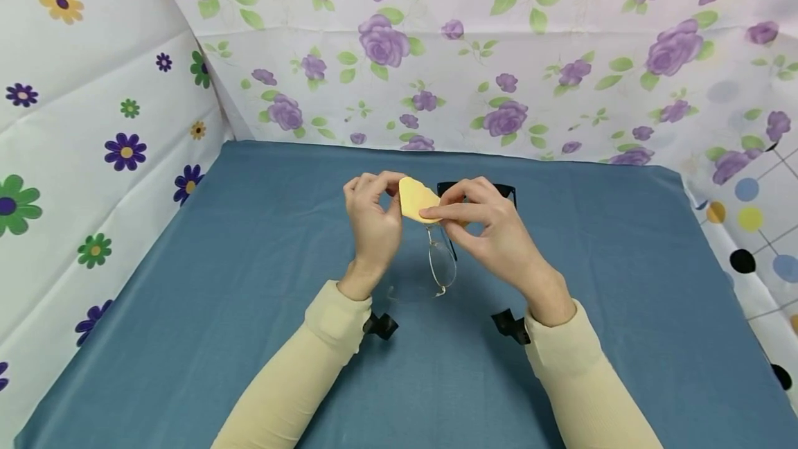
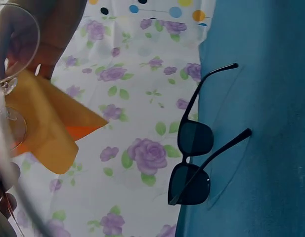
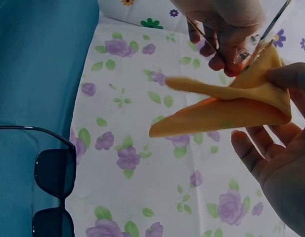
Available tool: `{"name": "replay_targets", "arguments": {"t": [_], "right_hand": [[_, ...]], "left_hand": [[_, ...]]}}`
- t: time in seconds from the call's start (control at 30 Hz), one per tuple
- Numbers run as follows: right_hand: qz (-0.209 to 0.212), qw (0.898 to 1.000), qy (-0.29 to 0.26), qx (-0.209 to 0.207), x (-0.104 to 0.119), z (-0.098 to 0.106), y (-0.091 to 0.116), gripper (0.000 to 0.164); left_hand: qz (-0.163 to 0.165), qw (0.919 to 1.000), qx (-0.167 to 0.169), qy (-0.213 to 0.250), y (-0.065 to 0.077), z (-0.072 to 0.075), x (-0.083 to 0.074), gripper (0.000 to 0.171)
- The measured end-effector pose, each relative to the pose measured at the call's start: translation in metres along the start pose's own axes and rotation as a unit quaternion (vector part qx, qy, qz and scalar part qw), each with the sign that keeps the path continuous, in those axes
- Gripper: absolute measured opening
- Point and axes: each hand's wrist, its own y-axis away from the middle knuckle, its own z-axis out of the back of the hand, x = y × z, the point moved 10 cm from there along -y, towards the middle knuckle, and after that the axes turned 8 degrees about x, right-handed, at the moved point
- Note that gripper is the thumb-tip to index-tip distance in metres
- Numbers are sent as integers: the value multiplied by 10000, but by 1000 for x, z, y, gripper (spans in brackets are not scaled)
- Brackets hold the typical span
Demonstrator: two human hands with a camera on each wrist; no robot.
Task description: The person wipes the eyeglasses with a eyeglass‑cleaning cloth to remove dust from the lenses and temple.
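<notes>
Both hands are raised over the table's middle. My left hand point(image 1: 376, 227) pinches a pair of eyeglasses point(image 1: 431, 270) with clear lenses and a thin metal frame; one lens hangs below the hands. A folded yellow cleaning cloth point(image 1: 414, 198) is between the thumb and fingers of my right hand point(image 1: 499, 231). In the right wrist view the cloth point(image 3: 221, 116) sticks out in two flaps, and its upper edge meets the eyeglasses near a nose pad point(image 3: 242, 56). The left wrist view shows one clear lens point(image 2: 16, 42) close up; fingers and cloth hide part of the frame.
Black sunglasses point(image 2: 196, 139) rest on the blue tablecloth point(image 1: 249, 262) behind the hands, temples unfolded, partly covered by the right hand in the head view. Floral sheets point(image 1: 386, 89) hang behind and beside the table. A black strap piece point(image 1: 380, 326) shows at each wrist.
</notes>
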Motion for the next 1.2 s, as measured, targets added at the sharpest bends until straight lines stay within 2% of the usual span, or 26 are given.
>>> {"name": "replay_targets", "arguments": {"t": [0.27,0.57,0.77,0.93,1.1,1.2], "right_hand": [[-174,9998,-16,123,-7,2,1,26],[-453,9989,-29,-124,-21,3,1,25],[-380,9985,-66,-379,-18,6,0,25],[-323,9986,21,-428,-13,6,-1,26],[-118,9993,119,-333,-6,6,-2,28],[-4,9996,102,-247,-2,6,-1,29]], "left_hand": [[110,9982,-345,483,-5,11,7,10],[176,9979,-106,614,-2,2,6,6],[212,9986,133,466,-1,-8,3,3],[202,9991,212,314,0,-13,1,4],[259,9995,201,45,-1,-14,1,8],[234,9997,81,62,-3,-12,2,9]]}}
